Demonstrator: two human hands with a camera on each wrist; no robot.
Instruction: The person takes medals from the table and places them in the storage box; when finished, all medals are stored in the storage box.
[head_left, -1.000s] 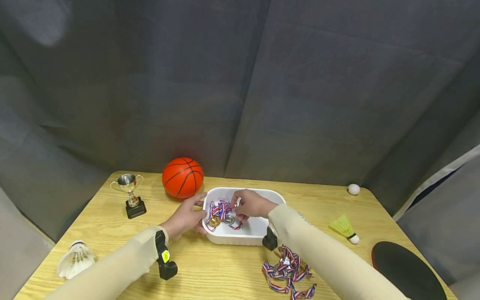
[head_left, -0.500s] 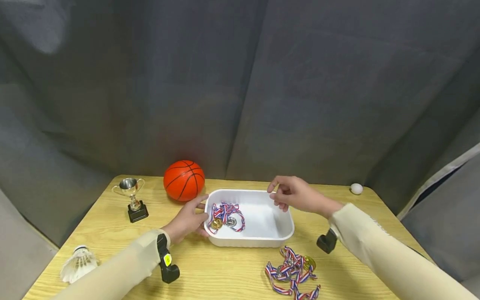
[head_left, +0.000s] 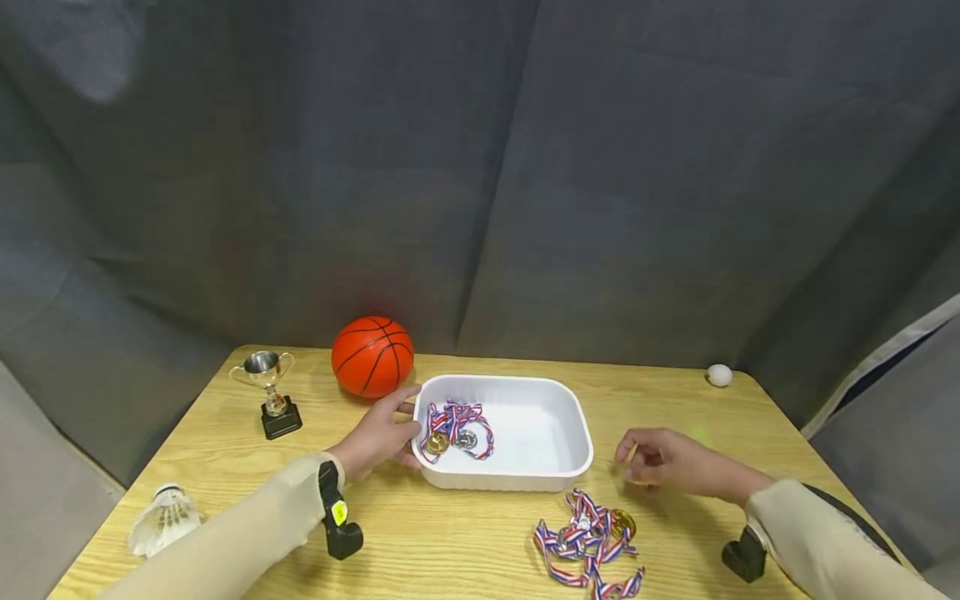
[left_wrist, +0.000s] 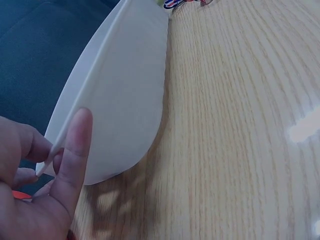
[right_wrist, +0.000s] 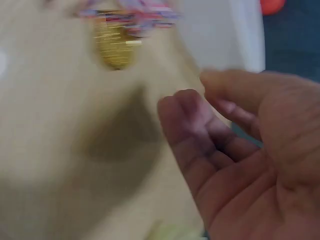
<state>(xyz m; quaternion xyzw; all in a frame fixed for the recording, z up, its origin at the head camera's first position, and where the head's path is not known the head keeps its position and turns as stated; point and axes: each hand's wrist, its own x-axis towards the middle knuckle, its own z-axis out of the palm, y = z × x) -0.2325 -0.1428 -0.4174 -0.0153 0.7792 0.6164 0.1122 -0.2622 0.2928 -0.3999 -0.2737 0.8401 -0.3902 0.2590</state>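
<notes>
In the head view my left hand (head_left: 380, 434) holds the left end of a white plastic tub (head_left: 507, 482). The left wrist view has a finger (left_wrist: 79, 135) against the tub's outer wall, with other fingers at the rim. Inside, at the left end, lie a gold medal (head_left: 437, 442) and a silver medal (head_left: 467, 439) on striped ribbons. Right of the tub, my right hand (head_left: 671, 460) hovers over the table with loosely bent fingers and nothing in them. Near it sits a tangled pile of medals on red, white and blue ribbons (head_left: 588, 546), a gold medal (right_wrist: 114, 47) at its edge.
A small orange basketball (head_left: 372, 357) and a trophy cup (head_left: 271, 392) stand at the back left. A white shuttlecock (head_left: 164, 521) lies front left, a white ball (head_left: 719, 375) back right. My right forearm mostly covers a black paddle (head_left: 851, 517). Grey cloth (head_left: 480, 183) hangs behind.
My right hand has left the tub's inside and swung right, past its right end, down toward the ribbon pile. Both medals stay in the tub. My left hand keeps its place on the tub.
</notes>
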